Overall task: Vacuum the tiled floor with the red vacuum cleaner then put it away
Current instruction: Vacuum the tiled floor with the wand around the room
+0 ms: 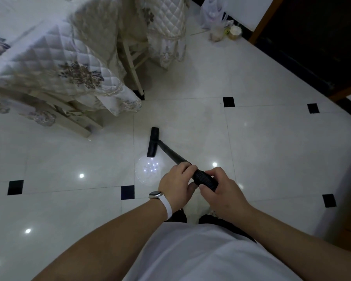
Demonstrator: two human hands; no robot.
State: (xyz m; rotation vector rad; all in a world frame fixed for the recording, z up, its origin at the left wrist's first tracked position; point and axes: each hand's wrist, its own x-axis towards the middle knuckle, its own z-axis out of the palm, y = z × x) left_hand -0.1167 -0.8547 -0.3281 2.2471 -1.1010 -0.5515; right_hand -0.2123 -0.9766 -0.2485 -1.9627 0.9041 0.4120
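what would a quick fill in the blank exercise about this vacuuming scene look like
1. The left hand and the right hand both grip the vacuum's ____ wand.
2. A watch with a white strap sits on the ____ wrist.
3. The floor head at the wand's far end rests on the tiled ____.

Missing words: black; left; floor

The black vacuum wand slants from its ribbed hose end at 5 o'clock to the narrow black floor head at 11 o'clock, flat on the glossy white tiled floor (small black inset squares at tile corners).
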